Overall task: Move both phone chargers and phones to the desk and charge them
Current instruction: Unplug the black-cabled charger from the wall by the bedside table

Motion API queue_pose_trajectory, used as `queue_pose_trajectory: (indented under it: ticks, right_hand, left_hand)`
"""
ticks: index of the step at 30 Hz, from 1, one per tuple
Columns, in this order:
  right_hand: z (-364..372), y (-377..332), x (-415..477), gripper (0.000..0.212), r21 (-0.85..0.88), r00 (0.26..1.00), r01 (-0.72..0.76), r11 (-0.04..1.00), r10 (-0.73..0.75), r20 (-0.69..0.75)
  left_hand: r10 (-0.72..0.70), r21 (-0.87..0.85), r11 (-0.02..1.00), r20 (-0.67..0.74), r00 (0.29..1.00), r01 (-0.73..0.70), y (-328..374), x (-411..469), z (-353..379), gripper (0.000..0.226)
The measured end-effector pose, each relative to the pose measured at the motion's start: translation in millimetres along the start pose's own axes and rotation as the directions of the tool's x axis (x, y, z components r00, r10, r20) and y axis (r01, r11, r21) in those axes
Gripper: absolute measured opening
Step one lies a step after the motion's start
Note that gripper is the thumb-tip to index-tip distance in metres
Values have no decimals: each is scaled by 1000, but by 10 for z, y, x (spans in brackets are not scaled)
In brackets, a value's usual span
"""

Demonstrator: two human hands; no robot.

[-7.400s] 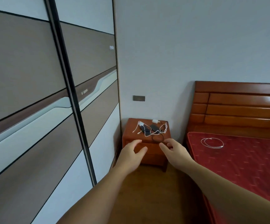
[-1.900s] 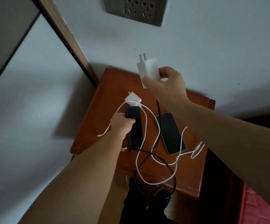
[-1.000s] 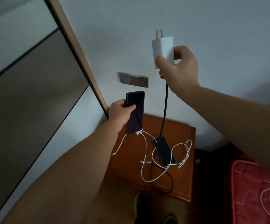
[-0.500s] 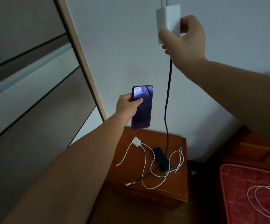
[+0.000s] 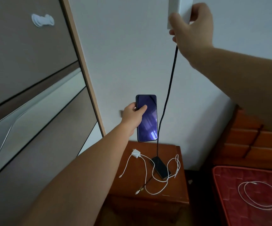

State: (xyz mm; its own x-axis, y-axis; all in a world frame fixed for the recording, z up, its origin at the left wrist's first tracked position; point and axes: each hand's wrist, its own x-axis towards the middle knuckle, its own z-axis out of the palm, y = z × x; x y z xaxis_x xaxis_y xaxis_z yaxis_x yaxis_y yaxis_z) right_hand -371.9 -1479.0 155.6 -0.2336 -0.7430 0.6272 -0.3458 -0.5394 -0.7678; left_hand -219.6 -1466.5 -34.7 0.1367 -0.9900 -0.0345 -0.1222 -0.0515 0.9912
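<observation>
Above the nightstand, right fingers have raised the clasped charger higher, its black cable seemingly clearing; left fingers grip one phone

The white charger block is cut off by the top edge; its prongs are hidden.

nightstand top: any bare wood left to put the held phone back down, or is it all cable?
Free: the left strip of the nightstand, between its left edge and the small white charger, and the front right corner beyond the white cable loops. Crowded: the middle, where the second phone, white cable and black cable tangle.
</observation>
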Motion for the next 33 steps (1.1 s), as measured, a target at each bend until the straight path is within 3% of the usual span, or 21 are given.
queue_pose_trajectory:
  ticks: [7,11,15,20,27,33]
  right_hand:
    - [-278,-631,127,18,-45,975,211,977,-213,-58]
    - [-404,-821,61,23,-89,972,231,969,-227,54]
    - [-556,-909,-80,20,14,977,212,977,-212,23]
    - [-718,-1121,-246,42,12,970,242,970,-242,-20]
    - [-676,-1368,-405,36,85,996,79,993,-75,-49]
    - [-594,-1649,-590,28,223,988,-114,968,134,-77]
  left_hand:
    - [43,-66,997,-104,994,-50,246,-377,43,17]
    - [46,-80,995,-141,989,-58,346,-617,141,8]
    - [52,-68,996,-150,987,-63,375,-847,219,3]
    - [74,-75,994,-137,988,-85,449,-1014,241,7]
    - [124,-146,981,-51,991,-130,659,-1075,213,8]
    - [119,-328,944,246,962,-33,743,-1170,151,5]
